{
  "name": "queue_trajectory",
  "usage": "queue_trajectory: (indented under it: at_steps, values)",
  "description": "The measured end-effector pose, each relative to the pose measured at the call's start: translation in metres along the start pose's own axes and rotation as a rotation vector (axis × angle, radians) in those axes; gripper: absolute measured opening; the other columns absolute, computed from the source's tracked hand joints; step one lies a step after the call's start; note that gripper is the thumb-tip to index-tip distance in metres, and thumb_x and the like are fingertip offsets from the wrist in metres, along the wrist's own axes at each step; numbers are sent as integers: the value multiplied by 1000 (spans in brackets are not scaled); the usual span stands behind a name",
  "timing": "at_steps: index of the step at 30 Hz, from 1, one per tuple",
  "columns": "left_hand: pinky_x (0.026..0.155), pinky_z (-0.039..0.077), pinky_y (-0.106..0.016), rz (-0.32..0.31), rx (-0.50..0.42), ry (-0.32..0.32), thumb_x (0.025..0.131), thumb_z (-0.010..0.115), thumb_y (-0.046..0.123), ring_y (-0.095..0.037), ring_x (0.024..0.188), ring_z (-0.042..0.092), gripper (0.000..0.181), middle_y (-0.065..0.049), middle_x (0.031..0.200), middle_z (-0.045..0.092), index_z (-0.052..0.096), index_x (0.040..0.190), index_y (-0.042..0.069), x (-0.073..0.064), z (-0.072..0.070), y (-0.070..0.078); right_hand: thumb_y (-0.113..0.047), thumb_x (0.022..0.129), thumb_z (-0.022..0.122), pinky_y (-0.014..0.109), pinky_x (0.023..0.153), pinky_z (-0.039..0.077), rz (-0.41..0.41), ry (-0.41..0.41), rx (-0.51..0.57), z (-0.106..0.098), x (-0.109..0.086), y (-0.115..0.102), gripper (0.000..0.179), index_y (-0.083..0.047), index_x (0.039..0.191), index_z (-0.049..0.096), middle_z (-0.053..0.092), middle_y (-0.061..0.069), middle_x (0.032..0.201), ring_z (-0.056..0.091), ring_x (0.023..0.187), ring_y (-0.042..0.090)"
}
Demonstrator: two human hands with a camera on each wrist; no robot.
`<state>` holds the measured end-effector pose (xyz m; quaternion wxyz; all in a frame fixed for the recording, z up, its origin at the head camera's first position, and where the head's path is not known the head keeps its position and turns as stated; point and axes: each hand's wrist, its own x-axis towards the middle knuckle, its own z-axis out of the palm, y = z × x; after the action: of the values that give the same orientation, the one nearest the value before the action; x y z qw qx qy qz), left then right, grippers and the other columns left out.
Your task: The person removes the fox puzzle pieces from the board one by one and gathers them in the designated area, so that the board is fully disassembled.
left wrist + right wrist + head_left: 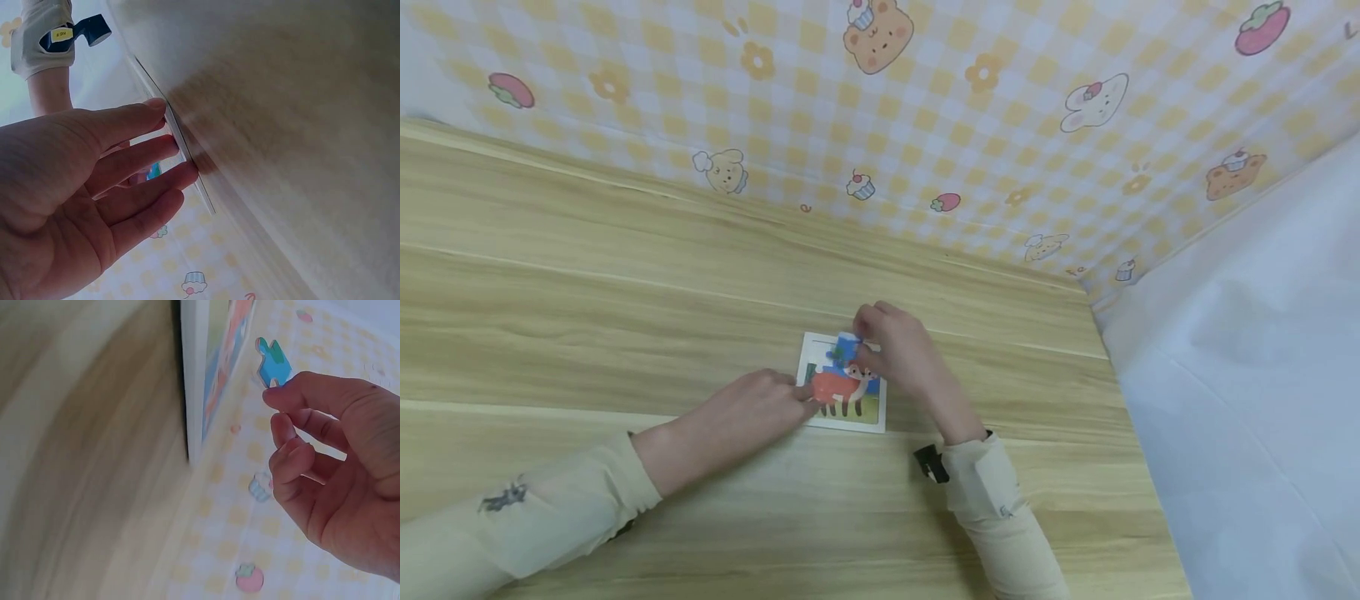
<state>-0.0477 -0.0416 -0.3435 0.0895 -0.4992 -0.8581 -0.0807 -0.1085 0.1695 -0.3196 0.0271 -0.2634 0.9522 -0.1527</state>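
A white-framed jigsaw puzzle (847, 427) with a red fox picture lies on the table. My right hand (897, 352) is over its upper right part, pinching a blue and green puzzle piece (275, 364) between thumb and fingertip. In the right wrist view the piece stands apart from the frame, seen edge-on. My left hand (758, 410) touches the puzzle's left side with its fingertips. The left wrist view shows those fingers (145, 183) extended against the thin board edge (203, 199). Part of the picture's right side is hidden by my right hand.
A wood-grain table (587, 342) spreads around the puzzle. Behind it rises a yellow checked cloth (805, 108) with cartoon animals, and a plain white sheet (1240, 350) borders the right edge. A dark wrist strap (932, 463) hangs at my right cuff.
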Motion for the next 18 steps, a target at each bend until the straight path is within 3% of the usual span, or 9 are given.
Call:
queue_trajectory:
  at_steps: [8,18]
  values:
    - [66,52,-30,-22,-38,-39,67,80,1,-16,69,60,35,-7,88,67,68,100,3,-1,-2,1,-2,76,68,28,67,46,99,16,29,-15,-15,27,14,-9,87,63,58,1,83,53,75,15]
    - [65,52,-29,-31,-58,-45,66,81,2,-16,69,59,37,-8,90,66,67,101,2,-2,-3,1,0,78,68,28,61,46,156,-45,86,-26,-26,51,12,-9,82,61,59,-1,75,54,65,14]
